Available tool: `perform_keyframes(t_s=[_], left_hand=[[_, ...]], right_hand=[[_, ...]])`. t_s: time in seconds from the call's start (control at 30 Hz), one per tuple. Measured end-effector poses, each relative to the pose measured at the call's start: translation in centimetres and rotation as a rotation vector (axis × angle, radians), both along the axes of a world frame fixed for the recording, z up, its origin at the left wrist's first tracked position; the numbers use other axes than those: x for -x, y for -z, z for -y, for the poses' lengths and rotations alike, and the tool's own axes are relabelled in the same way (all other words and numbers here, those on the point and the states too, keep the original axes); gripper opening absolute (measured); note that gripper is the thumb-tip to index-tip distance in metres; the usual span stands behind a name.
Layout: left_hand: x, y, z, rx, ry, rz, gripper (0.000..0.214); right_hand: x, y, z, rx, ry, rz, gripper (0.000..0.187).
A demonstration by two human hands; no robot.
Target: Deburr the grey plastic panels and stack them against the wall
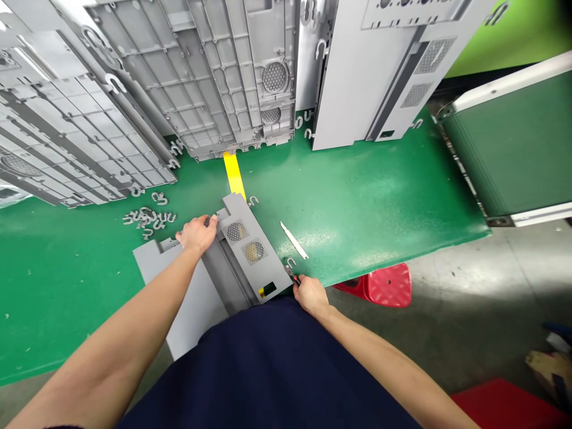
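A grey moulded plastic panel (269, 253) with two round-patterned vents lies tilted at the table's front edge, against my body. My left hand (198, 235) is closed over its far edge. My right hand (311, 293) is closed round a pair of nippers (295, 279) with red and black handles. The small jaws of the nippers are at the panel's right edge, beside a hook-shaped plastic tab (291, 262); whether they touch it I cannot tell. Another such tab (254, 201) sits by the far corner. A thin pale blade-like strip (294, 240) lies right of the panel.
Large grey panels (236, 77) stand along the back of the green table (357, 196). Cut-off hook-shaped bits (149, 219) lie heaped at left. Yellow tape (233, 173) marks the table. A conveyor belt (513, 143) is at right, a red stool (388, 285) below the edge.
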State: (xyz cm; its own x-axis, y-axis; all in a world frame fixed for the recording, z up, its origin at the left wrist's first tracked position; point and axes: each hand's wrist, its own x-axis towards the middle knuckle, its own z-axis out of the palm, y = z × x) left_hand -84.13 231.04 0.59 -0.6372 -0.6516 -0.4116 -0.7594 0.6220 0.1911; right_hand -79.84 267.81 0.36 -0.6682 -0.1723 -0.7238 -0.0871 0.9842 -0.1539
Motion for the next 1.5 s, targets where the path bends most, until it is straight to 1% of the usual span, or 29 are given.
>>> perform_keyframes(t_s=[0.13, 0.23, 0.33, 0.4, 0.47, 0.5, 0.6, 0.67, 0.77, 0.87, 0.97, 1.2, 1.5], left_hand=[[0.0, -0.1, -0.1, -0.001, -0.002, 0.004, 0.065], [0.0, -0.2, 0.0, -0.011, 0.001, 0.002, 0.066], [-0.1, -0.2, 0.1, -0.015, -0.007, -0.001, 0.066], [-0.2, -0.2, 0.1, -0.017, -0.009, -0.006, 0.066], [-0.4, -0.3, 0.2, -0.018, -0.002, -0.013, 0.066], [-0.5, -0.3, 0.2, -0.019, 0.004, -0.017, 0.066], [-0.8, -0.3, 0.4, -0.025, 0.023, -0.028, 0.065], [-1.1, -0.3, 0.5, -0.028, 0.028, -0.043, 0.065], [-1.4, 0.0, 0.6, -0.024, 0.028, -0.072, 0.064], [-1.6, 0.3, 0.5, -0.015, 0.028, -0.094, 0.063], [-1.7, 0.5, 0.4, -0.004, 0.027, -0.106, 0.062], [-1.8, 0.6, 0.3, -0.012, 0.028, -0.118, 0.065], [-1.8, 1.0, 0.3, 0.018, 0.048, -0.136, 0.063]], right_hand=[[0.1, 0.4, -0.3, 0.022, 0.003, -0.001, 0.03], [0.5, 0.4, -0.9, 0.07, 0.011, 0.02, 0.024], [1.6, -0.2, -1.3, 0.133, 0.052, 0.036, 0.018], [3.0, -0.8, -0.8, 0.173, 0.086, 0.032, 0.017], [4.9, -1.4, 0.7, 0.218, 0.097, 0.03, 0.019], [6.0, -1.6, 1.9, 0.243, 0.093, 0.028, 0.024], [9.5, -1.9, 6.8, 0.306, 0.051, 0.013, 0.049], [11.4, -1.8, 10.2, 0.314, 0.021, 0.002, 0.061], [13.2, -1.2, 14.1, 0.284, -0.013, 0.01, 0.073], [14.0, -0.5, 16.0, 0.247, -0.029, 0.029, 0.081], [14.2, -0.3, 16.8, 0.223, -0.028, 0.032, 0.084], [14.6, -0.4, 17.9, 0.214, -0.013, -0.001, 0.088], [14.4, 0.9, 17.7, 0.246, 0.021, -0.054, 0.086]])
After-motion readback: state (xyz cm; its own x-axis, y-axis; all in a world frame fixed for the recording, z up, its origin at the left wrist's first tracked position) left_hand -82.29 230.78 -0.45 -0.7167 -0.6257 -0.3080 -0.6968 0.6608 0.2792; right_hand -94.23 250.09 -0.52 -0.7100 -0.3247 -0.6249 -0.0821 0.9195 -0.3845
